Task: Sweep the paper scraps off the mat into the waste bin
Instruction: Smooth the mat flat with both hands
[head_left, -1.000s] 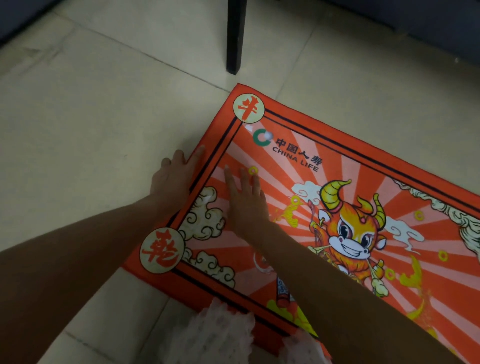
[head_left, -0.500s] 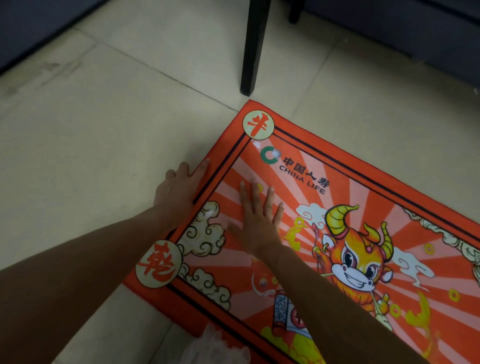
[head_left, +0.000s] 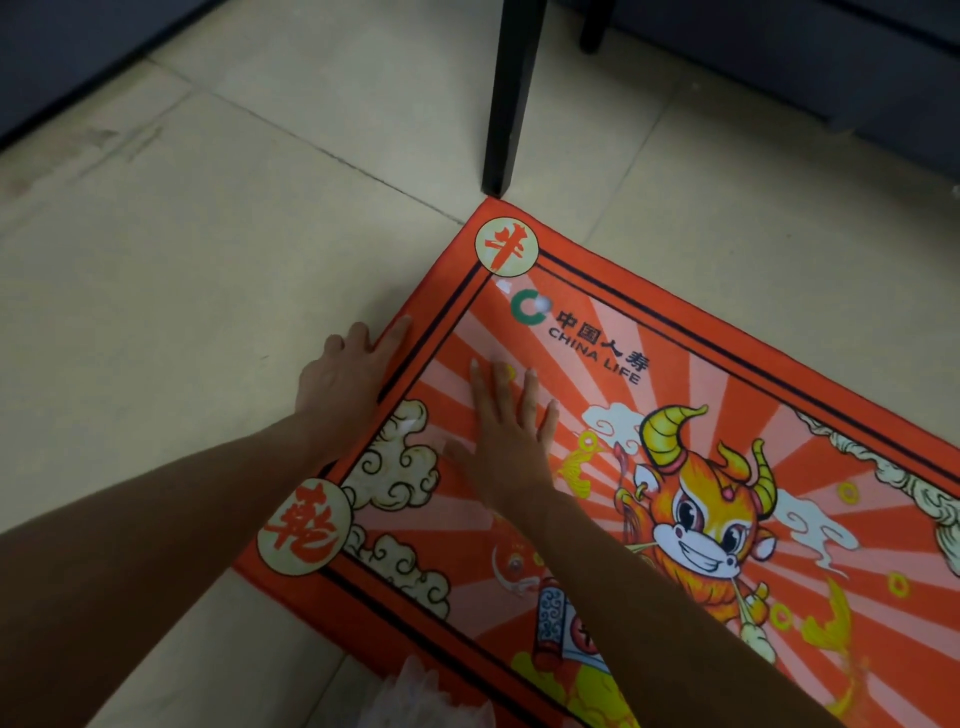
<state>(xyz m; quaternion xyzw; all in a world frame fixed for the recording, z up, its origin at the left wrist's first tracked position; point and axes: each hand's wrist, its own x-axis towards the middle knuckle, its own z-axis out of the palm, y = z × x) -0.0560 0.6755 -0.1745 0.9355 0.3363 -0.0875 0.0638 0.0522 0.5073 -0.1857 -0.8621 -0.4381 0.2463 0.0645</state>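
Fingers (head_left: 527, 395): we lay both hands flat, holding nothing | right hand (head_left: 506, 447) on mat (head_left: 727, 364), left hand (head_left: 345, 379) at its edge | paper scraps (head_left: 540, 304): pale flecks near logo, seemingly light, flimsy; we judge brushing beats pinching | waste bin unseen

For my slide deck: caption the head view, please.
Both hands, left and right, press flat on the red mat near two white scraps.

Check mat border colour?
Orange-red, with two thin black lines inside the edge of the mat. Head view, the only one.
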